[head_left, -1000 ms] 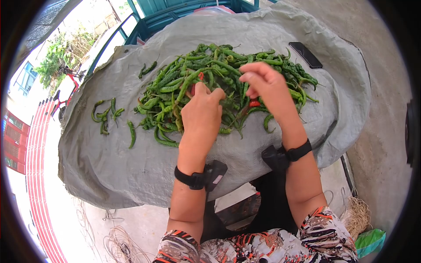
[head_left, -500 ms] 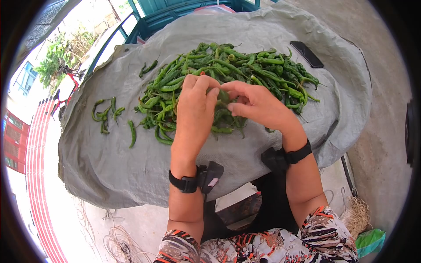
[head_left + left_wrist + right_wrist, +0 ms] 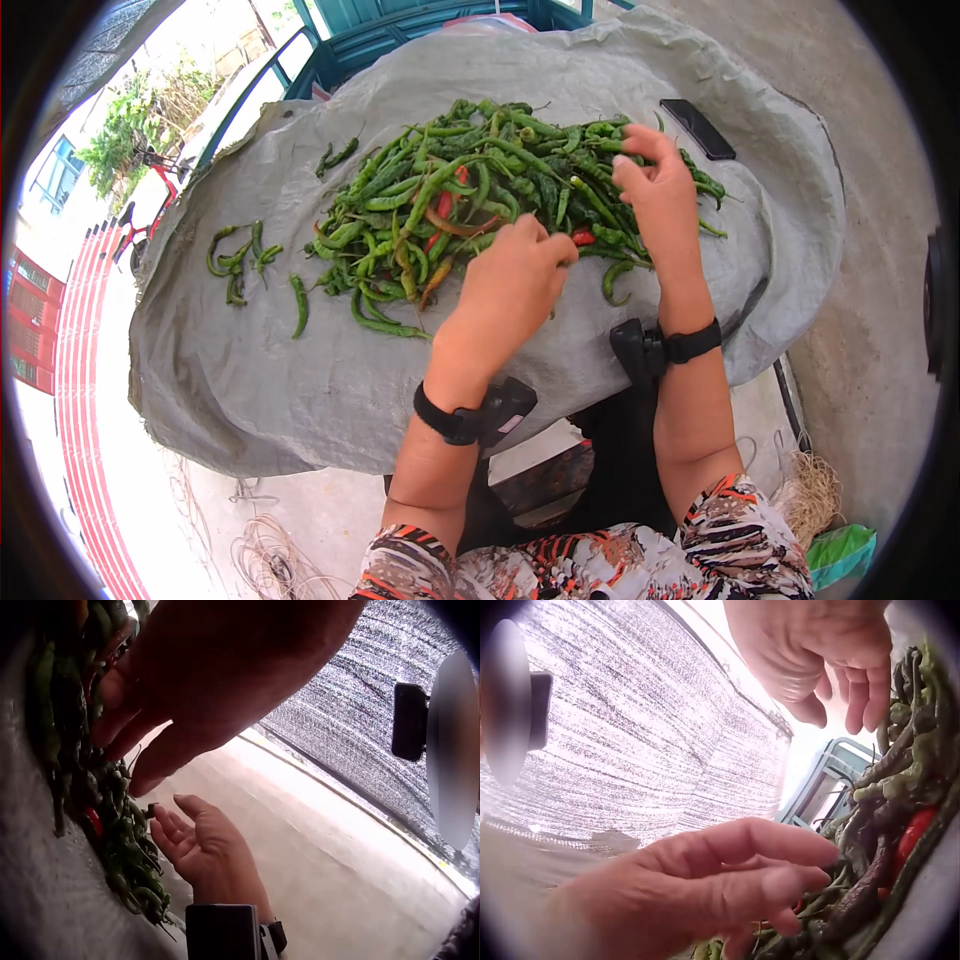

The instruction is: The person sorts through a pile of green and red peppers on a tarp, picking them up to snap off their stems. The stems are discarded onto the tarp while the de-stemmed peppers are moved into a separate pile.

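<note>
A broad heap of green chili peppers lies on a grey sheet, with a few red chili peppers among them. Over the near side of the heap is my left hand, back upward, its fingers reaching down to the peppers. The right wrist view has its fingers fairly straight, with the fingertips right at the pile. My right hand hovers above the heap's right end, thumb and fingers apart and loosely bent. Its palm, facing the left wrist camera, has nothing gripped in it.
Beyond the heap's right end lies a black phone. A few separate green peppers lie to the left. Behind the sheet stands a teal metal cart bed. Loose twine and a green bag are on the ground.
The hands came together over the heap, then parted. My right hand has moved right and away; my left has shifted right and nearer to me, uncovering red peppers.
</note>
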